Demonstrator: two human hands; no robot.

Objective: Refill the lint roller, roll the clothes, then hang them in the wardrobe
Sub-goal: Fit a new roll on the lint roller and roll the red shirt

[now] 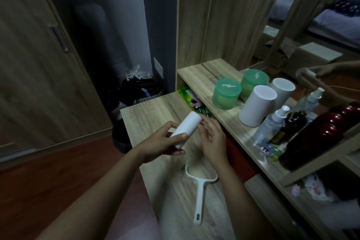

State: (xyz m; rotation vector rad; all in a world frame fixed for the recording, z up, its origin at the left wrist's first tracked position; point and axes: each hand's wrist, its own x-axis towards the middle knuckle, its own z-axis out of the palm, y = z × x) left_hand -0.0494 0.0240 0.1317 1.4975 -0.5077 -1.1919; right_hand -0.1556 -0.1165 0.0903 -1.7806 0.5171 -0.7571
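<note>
A white lint refill roll (187, 127) is held above the wooden desk (155, 115). My left hand (165, 141) grips its lower half from the left. My right hand (211, 138) touches the roll's upper end with its fingertips, fingers pinched at the edge. The empty white lint roller handle (199, 193) lies flat on the desk just below my hands, its fork end pointing toward them. The wardrobe door (39, 64) stands at the left. No clothes are clearly visible.
On the raised shelf (196, 76) at the right stand a green jar (226, 93), a white cylinder (255, 106), spray bottles (272, 122), a brown bottle (288, 124) and a dark red bottle (315, 138), backed by a mirror. A dark bin (120, 136) sits beside the desk.
</note>
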